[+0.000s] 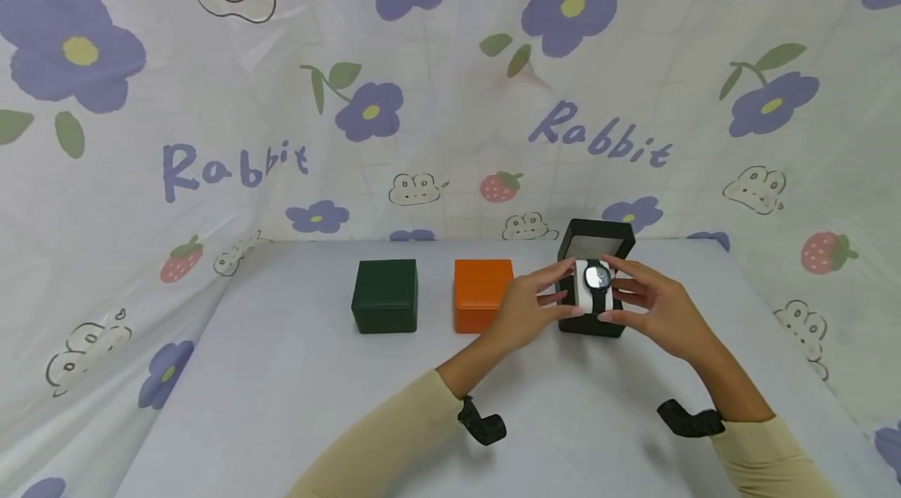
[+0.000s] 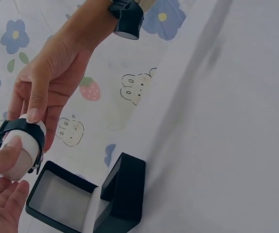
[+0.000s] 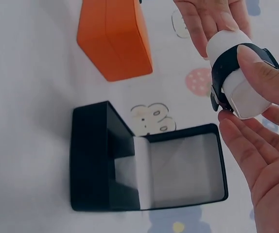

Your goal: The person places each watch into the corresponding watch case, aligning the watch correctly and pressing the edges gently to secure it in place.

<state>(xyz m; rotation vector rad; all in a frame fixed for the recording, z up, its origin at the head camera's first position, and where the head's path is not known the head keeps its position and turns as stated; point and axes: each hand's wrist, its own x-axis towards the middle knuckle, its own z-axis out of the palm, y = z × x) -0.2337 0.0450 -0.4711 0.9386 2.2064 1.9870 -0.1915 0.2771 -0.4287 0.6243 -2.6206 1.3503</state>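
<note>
A wristwatch (image 1: 597, 277) with a black strap is wrapped round a white watch pillow (image 3: 249, 94). Both hands hold the pillow by its two ends, up in front of an open black watch box (image 1: 591, 326). My left hand (image 1: 526, 302) pinches the left end between thumb and fingers. On the other end my right hand (image 1: 655, 306) does the same, with its thumb (image 2: 38, 99) near the strap in the left wrist view. The box's lid (image 3: 185, 167) stands raised, its lining pale, and the pillow is apart from the box in both wrist views.
A closed orange box (image 1: 482, 296) stands left of the black one, partly behind my left hand. Farther left is a closed dark green box (image 1: 385, 296). The white table (image 1: 281, 404) meets a printed cloth backdrop (image 1: 450, 130) behind the boxes.
</note>
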